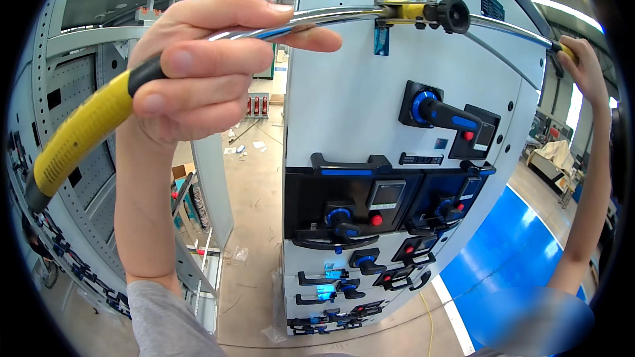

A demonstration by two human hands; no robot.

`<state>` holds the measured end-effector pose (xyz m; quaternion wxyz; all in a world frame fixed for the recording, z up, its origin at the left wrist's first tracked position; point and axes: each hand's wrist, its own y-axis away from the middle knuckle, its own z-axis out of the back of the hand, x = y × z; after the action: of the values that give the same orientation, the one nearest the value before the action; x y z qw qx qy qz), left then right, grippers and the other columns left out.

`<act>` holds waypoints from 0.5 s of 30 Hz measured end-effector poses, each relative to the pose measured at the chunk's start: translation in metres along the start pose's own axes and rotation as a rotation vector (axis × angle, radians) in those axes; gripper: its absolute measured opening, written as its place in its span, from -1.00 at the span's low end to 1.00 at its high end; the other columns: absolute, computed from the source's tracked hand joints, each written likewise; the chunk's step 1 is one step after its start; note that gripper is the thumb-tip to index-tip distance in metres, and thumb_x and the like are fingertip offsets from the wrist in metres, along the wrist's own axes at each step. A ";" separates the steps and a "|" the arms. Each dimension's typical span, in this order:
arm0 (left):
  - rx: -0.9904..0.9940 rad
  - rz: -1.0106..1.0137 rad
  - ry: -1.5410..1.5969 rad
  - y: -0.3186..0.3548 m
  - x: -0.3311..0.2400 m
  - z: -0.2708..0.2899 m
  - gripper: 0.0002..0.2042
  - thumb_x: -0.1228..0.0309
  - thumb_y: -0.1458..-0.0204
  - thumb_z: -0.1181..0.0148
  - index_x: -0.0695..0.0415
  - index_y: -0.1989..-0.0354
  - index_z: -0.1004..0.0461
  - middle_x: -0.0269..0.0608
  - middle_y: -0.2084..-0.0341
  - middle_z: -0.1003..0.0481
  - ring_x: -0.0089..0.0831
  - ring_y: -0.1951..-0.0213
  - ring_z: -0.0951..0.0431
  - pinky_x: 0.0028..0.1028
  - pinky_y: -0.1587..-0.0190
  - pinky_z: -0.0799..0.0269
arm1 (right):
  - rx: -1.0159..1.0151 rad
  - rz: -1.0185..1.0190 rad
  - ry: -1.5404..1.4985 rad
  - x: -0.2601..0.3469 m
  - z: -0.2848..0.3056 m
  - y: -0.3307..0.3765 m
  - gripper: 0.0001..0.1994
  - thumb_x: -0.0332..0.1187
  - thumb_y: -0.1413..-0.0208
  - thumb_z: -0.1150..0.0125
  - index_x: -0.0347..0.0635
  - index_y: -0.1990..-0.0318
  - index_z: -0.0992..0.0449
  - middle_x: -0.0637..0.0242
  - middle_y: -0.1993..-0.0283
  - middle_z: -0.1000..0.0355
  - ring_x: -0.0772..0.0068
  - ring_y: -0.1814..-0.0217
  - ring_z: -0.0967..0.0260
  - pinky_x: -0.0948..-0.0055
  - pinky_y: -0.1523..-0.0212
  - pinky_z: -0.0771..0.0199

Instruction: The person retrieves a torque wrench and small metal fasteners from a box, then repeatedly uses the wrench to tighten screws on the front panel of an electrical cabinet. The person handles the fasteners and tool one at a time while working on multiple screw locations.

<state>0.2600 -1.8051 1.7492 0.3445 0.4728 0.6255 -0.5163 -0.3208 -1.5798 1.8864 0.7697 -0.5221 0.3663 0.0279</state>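
A long-handled crimper is held up across the front of a pale grey cabinet, its two chrome handles spread far apart. The head in the middle is yellow with bolts and a round black knob. My left hand closes round the left handle where the chrome shaft meets the black and yellow grip, with the index finger stretched along the shaft. At the far right, my raised right hand is closed on the other grip. A small shiny blue piece shows just below the head; what it belongs to is unclear.
The switchgear cabinet carries black drawer units with a rotary handle, red buttons and small screens. An open metal cabinet frame stands at left. Litter lies on the beige floor; blue flooring spreads at right.
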 end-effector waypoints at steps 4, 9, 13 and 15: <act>-0.045 -0.034 -0.010 -0.002 0.013 -0.005 -0.45 0.35 -0.44 0.66 0.55 -0.45 0.28 -0.16 0.68 -0.49 -0.21 0.70 -0.59 -0.46 0.66 -0.56 | 0.048 -0.037 0.020 0.012 0.007 0.004 -0.46 0.15 -0.29 -0.18 -0.25 0.04 -0.50 0.25 0.26 -0.34 0.28 0.16 -0.27 0.31 0.03 -0.30; -0.106 -0.080 0.005 -0.005 0.030 -0.016 -0.46 0.36 -0.45 0.56 0.57 -0.43 0.17 -0.18 0.70 -0.46 -0.21 0.73 -0.56 -0.45 0.69 -0.54 | 0.129 -0.076 0.061 0.040 0.026 -0.006 -0.28 0.39 -0.22 -0.06 -0.25 0.40 -0.42 0.30 0.48 -0.22 0.28 0.30 -0.20 0.25 0.19 -0.22; -0.291 -0.154 -0.196 -0.018 0.058 -0.044 -0.52 0.39 -0.43 0.34 0.62 -0.31 -0.08 -0.28 0.80 -0.38 -0.36 0.83 -0.46 -0.55 0.83 -0.38 | 0.079 -0.044 0.044 0.043 0.039 -0.001 -0.24 0.45 -0.20 0.00 -0.25 0.46 -0.37 0.29 0.56 -0.14 0.26 0.40 -0.16 0.25 0.24 -0.22; -0.352 -0.173 -0.249 -0.018 0.066 -0.054 -0.55 0.39 -0.41 0.28 0.61 -0.24 -0.19 -0.34 0.83 -0.36 -0.44 0.88 -0.40 -0.59 0.87 -0.28 | 0.110 -0.047 0.032 0.042 0.040 0.006 -0.23 0.45 -0.20 0.00 -0.25 0.46 -0.36 0.28 0.57 -0.15 0.24 0.44 -0.16 0.24 0.26 -0.22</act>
<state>0.2253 -1.7370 1.7068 0.4503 0.2827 0.6969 -0.4813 -0.2714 -1.5578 1.8645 0.7919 -0.4877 0.3671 -0.0186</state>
